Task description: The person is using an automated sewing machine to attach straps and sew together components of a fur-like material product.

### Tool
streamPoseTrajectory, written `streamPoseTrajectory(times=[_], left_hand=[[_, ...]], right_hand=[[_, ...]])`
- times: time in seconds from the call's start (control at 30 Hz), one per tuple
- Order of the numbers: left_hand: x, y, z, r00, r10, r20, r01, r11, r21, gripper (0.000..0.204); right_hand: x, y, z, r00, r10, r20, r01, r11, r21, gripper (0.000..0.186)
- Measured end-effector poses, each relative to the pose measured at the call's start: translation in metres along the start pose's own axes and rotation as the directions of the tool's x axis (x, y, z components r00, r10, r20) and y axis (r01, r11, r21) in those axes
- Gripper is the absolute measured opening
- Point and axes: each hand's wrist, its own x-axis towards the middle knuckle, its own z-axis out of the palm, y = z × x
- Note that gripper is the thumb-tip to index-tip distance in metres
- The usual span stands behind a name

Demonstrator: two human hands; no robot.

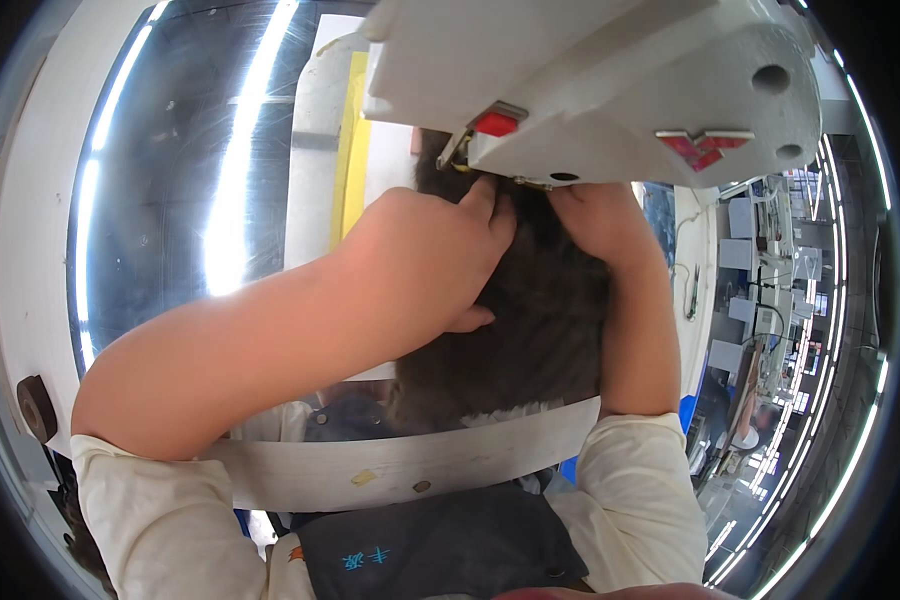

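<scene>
A dark brown, fur-like piece of fabric [530, 320] lies under the head of a white sewing machine [570, 80] and reaches toward the table's front edge. My left hand [430, 255] rests on its left part, with fingers pointing at the needle area [457, 155] and the thumb spread away from them. Nothing shows gripped in this hand. At the fabric's far right side is my right hand [595, 220], touching it close beneath the machine head. The machine head and the hand itself hide most of those fingertips.
A yellow strip [350, 150] runs along a pale plate left of the needle. Farther left lies a shiny, reflective tabletop [170, 200]. A brown roll [37, 408] sits at the left edge. Small dark snips [693, 290] lie at the right. Beyond stretches a workroom with another person.
</scene>
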Motion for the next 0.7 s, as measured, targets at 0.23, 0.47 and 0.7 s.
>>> streamPoseTrajectory(times=[0.23, 0.47, 0.7], left_hand=[[-0.008, 0.000, -0.008, 0.998, -0.030, 0.050, 0.026, 0.997, 0.077, 0.096], [-0.010, -0.013, -0.028, 0.988, -0.021, 0.151, 0.022, 1.000, -0.004, 0.096], [-0.009, -0.044, -0.039, 0.997, 0.078, 0.030, -0.075, 0.993, -0.089, 0.099]], right_hand=[[0.008, 0.004, 0.010, 0.999, 0.027, -0.023, -0.025, 0.998, 0.060, 0.033], [0.009, -0.011, 0.004, 0.984, 0.173, -0.031, -0.162, 0.961, 0.226, 0.034], [-0.031, -0.023, 0.000, 0.993, -0.119, 0.013, 0.114, 0.970, 0.216, 0.039]])
